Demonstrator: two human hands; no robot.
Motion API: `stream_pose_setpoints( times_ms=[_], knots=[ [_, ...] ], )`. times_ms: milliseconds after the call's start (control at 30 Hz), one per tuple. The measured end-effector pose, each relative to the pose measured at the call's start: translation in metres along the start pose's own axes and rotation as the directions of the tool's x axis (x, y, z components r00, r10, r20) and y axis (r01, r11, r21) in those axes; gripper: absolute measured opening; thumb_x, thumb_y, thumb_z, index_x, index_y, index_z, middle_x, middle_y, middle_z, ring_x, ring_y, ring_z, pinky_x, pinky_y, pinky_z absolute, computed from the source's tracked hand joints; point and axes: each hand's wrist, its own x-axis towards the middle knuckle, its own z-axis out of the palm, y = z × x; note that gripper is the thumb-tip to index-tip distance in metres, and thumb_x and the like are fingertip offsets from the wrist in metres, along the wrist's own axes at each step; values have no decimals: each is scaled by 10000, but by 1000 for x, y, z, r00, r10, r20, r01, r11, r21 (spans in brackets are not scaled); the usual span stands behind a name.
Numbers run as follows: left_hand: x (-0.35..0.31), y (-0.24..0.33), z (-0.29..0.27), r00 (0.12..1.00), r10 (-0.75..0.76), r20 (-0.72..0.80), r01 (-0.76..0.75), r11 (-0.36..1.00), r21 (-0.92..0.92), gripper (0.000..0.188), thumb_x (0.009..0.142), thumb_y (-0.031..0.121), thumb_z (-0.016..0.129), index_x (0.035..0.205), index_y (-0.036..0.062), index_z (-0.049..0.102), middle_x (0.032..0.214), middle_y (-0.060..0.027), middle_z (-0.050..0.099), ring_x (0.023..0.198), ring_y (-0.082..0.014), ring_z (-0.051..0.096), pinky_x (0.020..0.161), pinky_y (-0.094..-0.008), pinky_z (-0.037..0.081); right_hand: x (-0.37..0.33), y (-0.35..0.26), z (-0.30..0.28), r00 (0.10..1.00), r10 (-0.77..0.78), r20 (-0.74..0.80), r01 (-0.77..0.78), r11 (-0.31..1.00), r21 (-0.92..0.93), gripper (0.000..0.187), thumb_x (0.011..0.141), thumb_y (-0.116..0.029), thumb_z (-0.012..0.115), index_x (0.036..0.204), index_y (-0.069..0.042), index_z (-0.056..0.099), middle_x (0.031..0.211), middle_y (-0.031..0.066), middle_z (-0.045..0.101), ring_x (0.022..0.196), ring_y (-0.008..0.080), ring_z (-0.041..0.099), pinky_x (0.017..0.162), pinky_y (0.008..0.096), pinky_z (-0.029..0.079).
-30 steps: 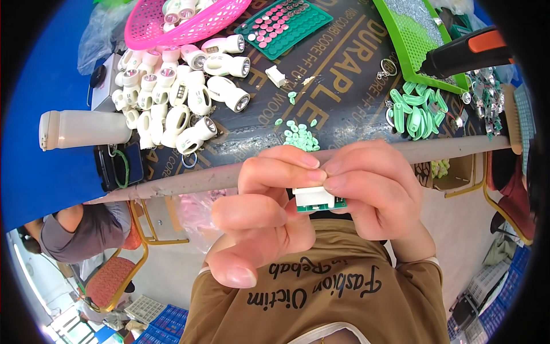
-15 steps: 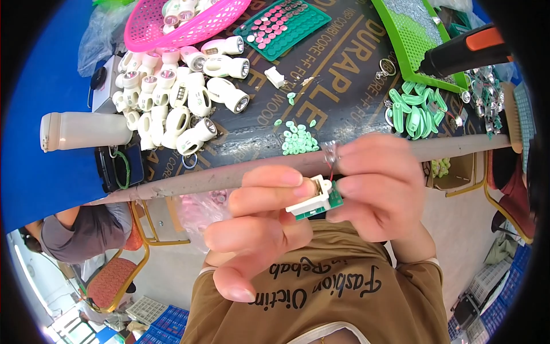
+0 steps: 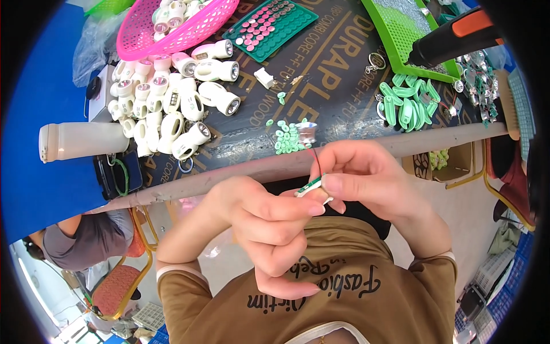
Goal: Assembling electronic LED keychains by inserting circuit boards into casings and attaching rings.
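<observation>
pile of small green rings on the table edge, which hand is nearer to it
Right. The right hand sits just below the pile of small green rings, pinching a small green board. The left hand is lower and further from the pile, also at the board.

A dark printed board tops the bench (image 3: 344,86), whose pale front edge runs across the middle of the view. On its left part lie a heap of small white torch bodies (image 3: 166,109), a pink basket (image 3: 172,26) holding more of them, a white bottle (image 3: 83,140) on its side and a dark phone (image 3: 117,172). Further right sit a dark green tray of pink discs (image 3: 269,26), a small pile of pale green rings (image 3: 289,137), a bunch of green clips (image 3: 409,103), a bright green tray (image 3: 401,28) and a black and orange tool (image 3: 452,37).
</observation>
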Motion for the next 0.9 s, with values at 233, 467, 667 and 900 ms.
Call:
stream_pose_setpoints(
  times_ms=[233,467,667,900],
  knots=[
    [10,12,-23,963,-116,243,72,980,184,374,733,58,540,1072,185,446,787,-40,441,813,-214,578,814,-369,471,-2,-3,-1,998,-28,-59,30,999,35,115,817,-114,594,832,-1,581,702,9,580,572,58,541,502,182,435],
    [21,20,-12,-8,-955,298,585,-246,-773,635,755,112,652,1267,33,285,1075,-163,522,950,-238,553,837,-353,455,-3,-8,-4,956,-236,-176,196,956,-216,94,776,-27,620,843,13,568,688,-9,542,597,30,512,519,163,407],
    [31,20,11,-28,-992,123,660,-111,-743,606,711,-135,606,1195,45,290,981,-166,563,897,-217,595,799,-302,502,-1,-4,-1,816,-559,-148,364,696,-618,164,728,0,646,880,11,584,715,7,560,627,41,531,548,170,429],
    [24,20,24,28,-998,-60,586,65,-808,484,701,-125,620,993,71,287,891,-163,588,835,-212,613,746,-297,512,4,7,-7,774,-616,-147,485,725,-489,301,727,13,647,1014,22,558,889,67,580,779,126,575,679,234,473]
  ],
)
